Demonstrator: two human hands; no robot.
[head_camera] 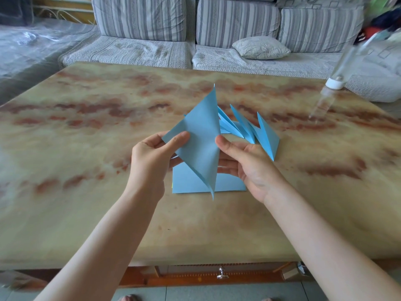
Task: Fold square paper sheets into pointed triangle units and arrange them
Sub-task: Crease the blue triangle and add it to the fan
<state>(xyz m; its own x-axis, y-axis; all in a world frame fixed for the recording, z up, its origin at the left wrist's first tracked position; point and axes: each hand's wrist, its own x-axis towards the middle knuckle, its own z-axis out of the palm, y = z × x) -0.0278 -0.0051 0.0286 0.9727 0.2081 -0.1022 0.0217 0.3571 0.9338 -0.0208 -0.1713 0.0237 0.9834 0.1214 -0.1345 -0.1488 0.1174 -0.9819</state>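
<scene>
1. Bench [86, 131]: marble-look top, tan w/ red-brown streaks. Near edge visible; L and R ends cut off by frame.
2. Sofa [217, 29]: grey striped back cushions, quilted seat, behind the bench. Top cut off.
3. Clear plastic sheeting [28, 40]: far L, crumpled; what it covers can't be made out.
4. Heap of cloth [382, 20]: top R corner, blurred, items not identifiable.
5. Paper sheet [199, 137]: blue, part-folded along a diagonal crease, held in the air above the bench centre, one point up, one point down. Far side hidden.
6. Left hand [149, 161]: pinches the sheet's L corner, thumb on top, fingers under; fingertips hidden by paper.
7. Right hand [245, 164]: thumb on the sheet's R edge at the crease, fingers running beneath it; fingertips hidden.
8. Paper stack [186, 181]: blue squares flat on the bench directly below the held sheet; mostly covered by sheet and hands, count unreadable.
9. Folded units [264, 135]: blue pointed pieces on the bench just beyond and R of the right hand, overlapping; leftmost ones hidden behind the sheet, approx. three tips clear.
10. Pillow [261, 47]: pale, patterned, on sofa seat.
11. Bottle [334, 83]: clear, white cap, far R, motion-blurred; orientation hard to judge.
12. Drawer knob [221, 274]: metal, under the bench's near edge.
</scene>
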